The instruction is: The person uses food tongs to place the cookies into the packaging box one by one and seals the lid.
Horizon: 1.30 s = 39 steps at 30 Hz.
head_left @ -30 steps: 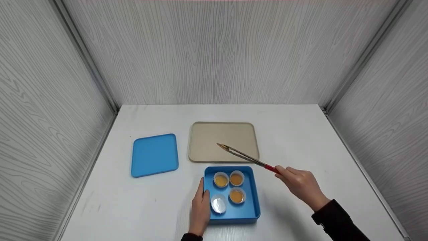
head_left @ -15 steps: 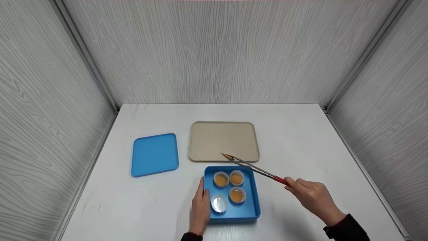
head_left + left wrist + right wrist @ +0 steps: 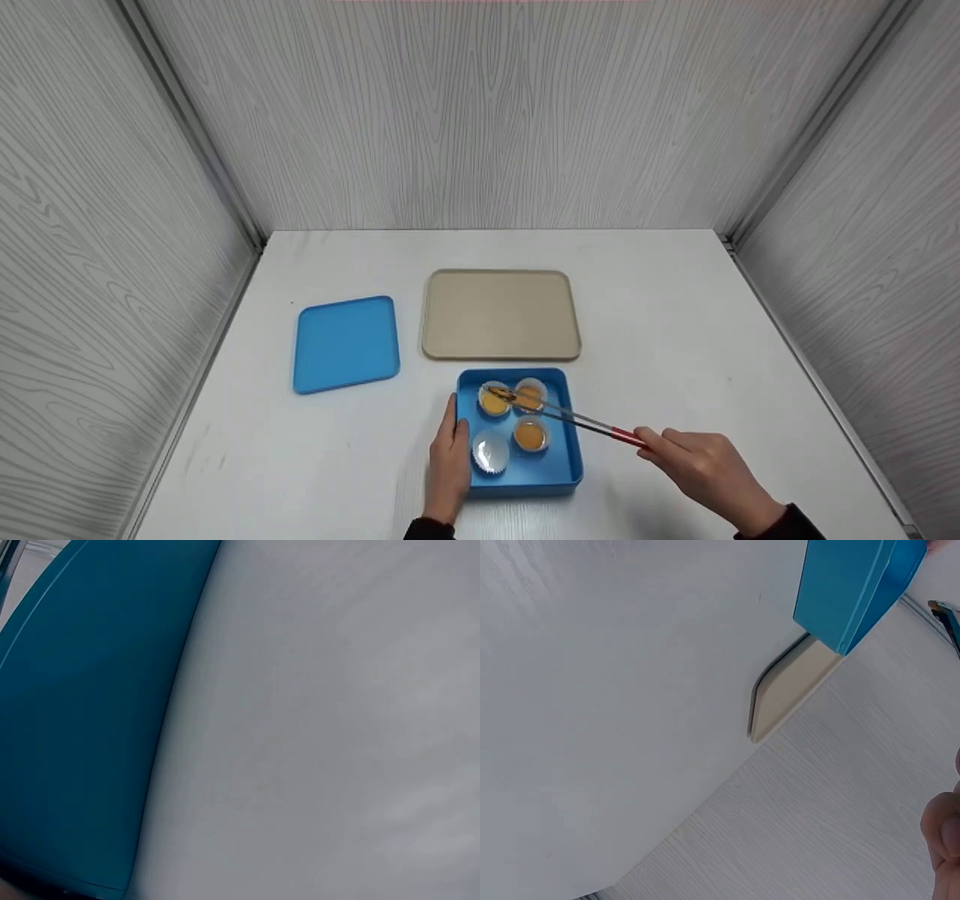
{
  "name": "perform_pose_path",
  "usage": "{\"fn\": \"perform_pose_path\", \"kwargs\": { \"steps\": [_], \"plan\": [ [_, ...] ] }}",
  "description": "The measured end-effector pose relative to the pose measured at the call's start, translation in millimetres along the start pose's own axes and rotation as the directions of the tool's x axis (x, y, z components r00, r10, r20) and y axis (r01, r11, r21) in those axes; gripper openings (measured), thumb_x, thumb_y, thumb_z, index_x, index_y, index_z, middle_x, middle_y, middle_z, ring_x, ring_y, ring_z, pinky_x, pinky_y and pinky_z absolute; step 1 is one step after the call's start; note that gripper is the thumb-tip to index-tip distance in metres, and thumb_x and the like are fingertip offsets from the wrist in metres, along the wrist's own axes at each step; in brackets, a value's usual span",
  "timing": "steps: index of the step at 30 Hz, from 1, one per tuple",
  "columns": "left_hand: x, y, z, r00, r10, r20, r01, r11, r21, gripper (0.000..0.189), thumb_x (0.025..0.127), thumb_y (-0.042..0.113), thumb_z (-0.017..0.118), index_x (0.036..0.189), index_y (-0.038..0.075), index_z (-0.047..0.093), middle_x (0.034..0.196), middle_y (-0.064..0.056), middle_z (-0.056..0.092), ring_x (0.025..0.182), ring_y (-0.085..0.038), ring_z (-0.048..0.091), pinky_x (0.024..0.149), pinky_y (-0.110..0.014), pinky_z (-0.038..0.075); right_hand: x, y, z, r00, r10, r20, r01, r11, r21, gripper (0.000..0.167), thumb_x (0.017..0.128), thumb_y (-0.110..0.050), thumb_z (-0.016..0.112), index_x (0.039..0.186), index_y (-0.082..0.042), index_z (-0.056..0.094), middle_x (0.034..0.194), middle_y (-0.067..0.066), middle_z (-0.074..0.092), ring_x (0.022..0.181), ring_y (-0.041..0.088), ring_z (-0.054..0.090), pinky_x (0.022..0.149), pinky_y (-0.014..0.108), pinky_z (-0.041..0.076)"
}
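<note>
Step in hand, as judged: tong work at the cups, with the box steadied. Left to right:

- Blue panel (image 3: 346,345): flat on the worktop (image 3: 660,315), beyond and left of the left hand (image 3: 448,465); lid or tray, cannot tell.
- Left hand: grips the near-side wall of the blue box (image 3: 525,491), which sits between the hands.
- Inside the box: pale shiny cup (image 3: 490,453) nearest the left hand; back-left cup (image 3: 493,406) behind it; front-right cup (image 3: 530,435) and back-right cup (image 3: 530,385) toward the right hand.
- Tan tray (image 3: 499,315): beyond the box, ahead of both hands.
- Right hand (image 3: 705,469): grasps the tongs (image 3: 592,427) by the red end, tips over the back-left cup. Contact, and whether the tips carry anything: cannot tell.

Next move likely calls for fine tip control without nudging neighbouring cups, box held firm.

Counts: blue panel, 1; cups, 4 (1 pale, 3 with orange-yellow contents); tan tray, 1; box, 1; tongs, 1 pair; hands, 2.
</note>
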<state>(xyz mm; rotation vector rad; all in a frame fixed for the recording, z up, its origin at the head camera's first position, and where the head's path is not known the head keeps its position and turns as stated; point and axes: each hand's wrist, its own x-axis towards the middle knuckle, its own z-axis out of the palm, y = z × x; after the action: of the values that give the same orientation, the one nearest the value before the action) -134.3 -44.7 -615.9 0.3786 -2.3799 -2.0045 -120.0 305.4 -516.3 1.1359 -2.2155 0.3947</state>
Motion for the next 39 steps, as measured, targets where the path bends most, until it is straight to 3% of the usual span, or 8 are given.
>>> {"fn": "perform_pose_path", "kwargs": {
  "steps": [6,13,16,23,28,32,35,39],
  "plan": [
    [0.7,-0.5,-1.0,1.0,0.016,0.006,-0.016,1.0,-0.02,0.054,0.111,0.02,0.039,0.163,0.009,0.027,0.167,-0.01,0.028,0.154,-0.031,0.024,0.124,-0.054,0.023,-2.3,-9.9,-4.2,0.995,0.01,0.099,-0.014,0.999,0.036,0.036,0.109,-0.038,0.049,0.113,-0.014,0.076,0.066,-0.013,0.057,0.051,-0.006,0.037,0.047,0.004,0.038],
    [0.8,-1.7,-1.6,0.999,0.039,0.011,-0.039,0.999,-0.026,0.053,0.112,0.02,0.038,0.163,0.009,0.026,0.167,-0.011,0.028,0.155,-0.032,0.022,0.124,-0.054,0.022,-6.2,-15.5,-2.6,0.993,-0.054,0.101,0.041,0.99,0.132,0.027,0.105,-0.031,0.059,0.116,-0.011,0.075,0.067,-0.013,0.055,0.051,-0.006,0.036,0.049,0.002,0.034],
    [0.3,-1.3,-1.6,0.999,0.039,0.007,-0.039,0.999,-0.025,0.053,0.112,0.021,0.038,0.163,0.009,0.027,0.167,-0.01,0.028,0.155,-0.031,0.022,0.125,-0.054,0.022,-6.9,-18.0,-3.2,0.99,-0.046,0.131,0.027,0.99,0.14,0.026,0.103,-0.029,0.064,0.119,-0.012,0.075,0.067,-0.015,0.056,0.051,-0.006,0.037,0.05,0.002,0.035],
    [-0.5,0.8,-1.6,1.0,0.019,0.012,-0.019,0.999,-0.027,0.053,0.112,0.023,0.038,0.163,0.01,0.027,0.167,-0.009,0.028,0.154,-0.031,0.023,0.124,-0.055,0.023,-5.4,-22.0,-4.0,0.979,-0.026,0.203,0.006,0.995,0.097,0.03,0.107,-0.036,0.053,0.118,-0.016,0.073,0.066,-0.015,0.053,0.052,-0.007,0.033,0.049,0.003,0.034],
    [-0.7,0.8,-1.0,1.0,0.014,0.016,-0.014,0.999,-0.037,0.053,0.112,0.023,0.037,0.163,0.011,0.026,0.168,-0.009,0.028,0.155,-0.031,0.023,0.124,-0.055,0.023,-4.5,-22.3,-1.2,0.977,-0.04,0.211,0.02,0.995,0.098,0.022,0.1,-0.029,0.069,0.117,-0.016,0.071,0.065,-0.015,0.049,0.052,-0.007,0.029,0.05,0.002,0.031],
    [-0.7,0.5,-0.9,1.0,0.015,0.015,-0.015,0.999,-0.033,0.053,0.112,0.022,0.037,0.163,0.011,0.026,0.168,-0.01,0.028,0.155,-0.031,0.023,0.124,-0.055,0.024,-4.4,-23.7,-0.7,0.971,-0.032,0.238,0.01,0.995,0.094,0.028,0.092,-0.025,0.078,0.119,-0.017,0.071,0.066,-0.016,0.048,0.052,-0.008,0.032,0.05,0.003,0.033],
    [-0.7,0.2,-1.1,1.0,0.019,0.02,-0.018,0.999,-0.03,0.054,0.112,0.022,0.037,0.163,0.01,0.025,0.168,-0.01,0.027,0.154,-0.032,0.023,0.123,-0.055,0.024,-4.6,-24.4,-0.4,0.968,-0.025,0.25,0.006,0.997,0.077,0.024,0.1,-0.032,0.068,0.119,-0.017,0.071,0.066,-0.016,0.048,0.051,-0.007,0.032,0.05,0.003,0.033],
    [-0.5,-0.2,-1.4,1.0,0.018,0.02,-0.017,1.0,-0.018,0.054,0.112,0.022,0.037,0.163,0.01,0.026,0.168,-0.01,0.028,0.154,-0.032,0.024,0.123,-0.056,0.025,-5.0,-24.5,0.8,0.969,-0.024,0.245,0.01,0.998,0.061,0.033,0.107,-0.04,0.05,0.118,-0.017,0.071,0.065,-0.015,0.046,0.05,-0.007,0.031,0.049,0.003,0.032]
  ]
}}
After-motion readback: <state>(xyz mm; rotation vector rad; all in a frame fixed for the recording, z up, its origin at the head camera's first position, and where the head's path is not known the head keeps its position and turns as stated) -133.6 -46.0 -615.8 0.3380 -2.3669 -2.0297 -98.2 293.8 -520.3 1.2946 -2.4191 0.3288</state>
